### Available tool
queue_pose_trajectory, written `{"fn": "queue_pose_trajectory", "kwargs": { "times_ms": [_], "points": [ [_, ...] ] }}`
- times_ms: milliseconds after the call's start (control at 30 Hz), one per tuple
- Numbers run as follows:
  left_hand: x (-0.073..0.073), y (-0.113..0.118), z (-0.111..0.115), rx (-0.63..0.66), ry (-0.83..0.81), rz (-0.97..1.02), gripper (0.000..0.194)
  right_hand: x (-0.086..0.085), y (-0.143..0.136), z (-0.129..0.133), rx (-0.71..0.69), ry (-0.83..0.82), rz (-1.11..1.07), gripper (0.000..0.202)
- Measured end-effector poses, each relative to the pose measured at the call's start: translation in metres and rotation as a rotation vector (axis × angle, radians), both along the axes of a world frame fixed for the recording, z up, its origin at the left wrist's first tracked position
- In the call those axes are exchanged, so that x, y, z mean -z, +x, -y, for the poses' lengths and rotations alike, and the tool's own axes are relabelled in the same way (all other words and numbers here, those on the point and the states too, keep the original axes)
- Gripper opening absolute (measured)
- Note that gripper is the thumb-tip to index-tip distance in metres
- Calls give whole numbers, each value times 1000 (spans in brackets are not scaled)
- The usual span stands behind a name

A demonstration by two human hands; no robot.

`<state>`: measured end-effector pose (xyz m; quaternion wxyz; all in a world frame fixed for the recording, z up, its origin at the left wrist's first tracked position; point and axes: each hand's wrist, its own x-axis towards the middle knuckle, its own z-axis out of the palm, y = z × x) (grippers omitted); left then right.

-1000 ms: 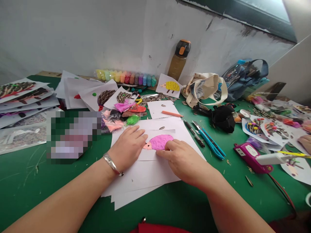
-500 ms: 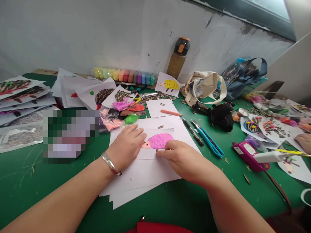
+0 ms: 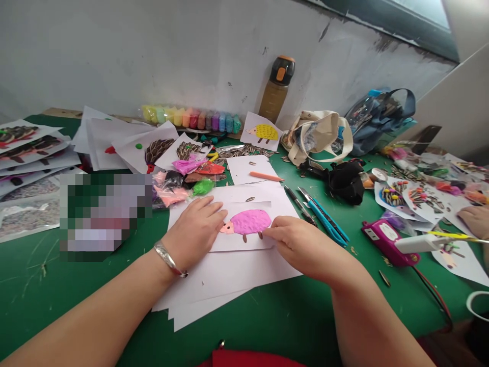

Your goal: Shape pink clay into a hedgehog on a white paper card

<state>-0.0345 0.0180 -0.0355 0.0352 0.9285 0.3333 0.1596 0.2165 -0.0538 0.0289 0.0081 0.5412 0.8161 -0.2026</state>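
Observation:
A hedgehog of modelling clay with a pink-purple body (image 3: 250, 222), a peach face (image 3: 227, 228) and two small brown feet (image 3: 245, 238) lies on a white paper card (image 3: 229, 244). My left hand (image 3: 198, 224) is flat on the card's left side, fingers stretched out and close to the face. At the rear foot, my right hand (image 3: 296, 242) touches with its extended index fingertip, the other fingers curled in. Nothing shows in its grip; the thumb is hidden. Under the card is a stack of white sheets (image 3: 183, 290). A sunflower seed (image 3: 250, 199) rests just above the card.
Behind lie an orange clay tool (image 3: 265, 176), bagged clay (image 3: 178, 188) and a yellow hedgehog card (image 3: 262, 131). A pen (image 3: 300, 204) and blue utility knife (image 3: 324, 216) sit right, near a magenta device (image 3: 389, 242). Another person's hand (image 3: 476, 219) shows at far right.
My right hand has shifted right, from the front foot to the rear foot, uncovering both feet. My left hand stays on the card. The whole view has shifted slightly.

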Motion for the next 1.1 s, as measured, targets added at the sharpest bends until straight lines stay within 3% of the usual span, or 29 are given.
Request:
{"fn": "queue_pose_trajectory", "kwargs": {
  "times_ms": [267,467,1100],
  "points": [
    [0,0,0,2,0,-6,31,1,-7,2,-27,-37,58,30],
    [3,-1,0,3,-17,17,32,0,-2,3,45,-36,7,36],
    [1,-1,-1,17,2,10,31,-1,-9,3,9,-6,21,44]
  ]
}}
